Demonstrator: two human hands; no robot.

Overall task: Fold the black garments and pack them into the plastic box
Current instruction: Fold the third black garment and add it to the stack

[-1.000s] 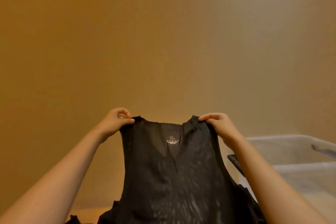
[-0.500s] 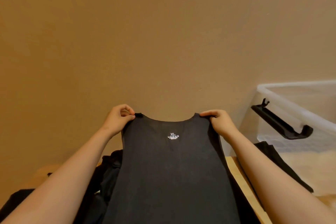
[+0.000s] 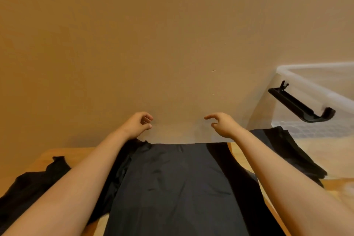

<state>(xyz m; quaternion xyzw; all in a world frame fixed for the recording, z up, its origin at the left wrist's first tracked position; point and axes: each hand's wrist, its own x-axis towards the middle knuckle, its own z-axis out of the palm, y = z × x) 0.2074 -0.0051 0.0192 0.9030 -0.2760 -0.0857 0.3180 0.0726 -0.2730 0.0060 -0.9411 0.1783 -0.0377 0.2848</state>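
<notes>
Garment point(image 3: 172, 188) flat, near left hand point(image 3: 137, 125), right hand point(image 3: 223, 125) (unheld)

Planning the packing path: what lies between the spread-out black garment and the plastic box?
In the head view, another black garment lies between the spread-out garment and the plastic box.

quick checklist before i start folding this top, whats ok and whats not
1. Hands free: left hand and right hand hold nothing, fingers loosely curled near the garment's far edge. Ok.
2. Black garment spread on the table: mostly flat, slight creases. Ok.
3. Its left edge clear: it lies against the heap of black garments. Not ok.
4. Near hem straight: out of view. Cannot tell.
5. Plastic box open at the top, to the right. Ok.
</notes>
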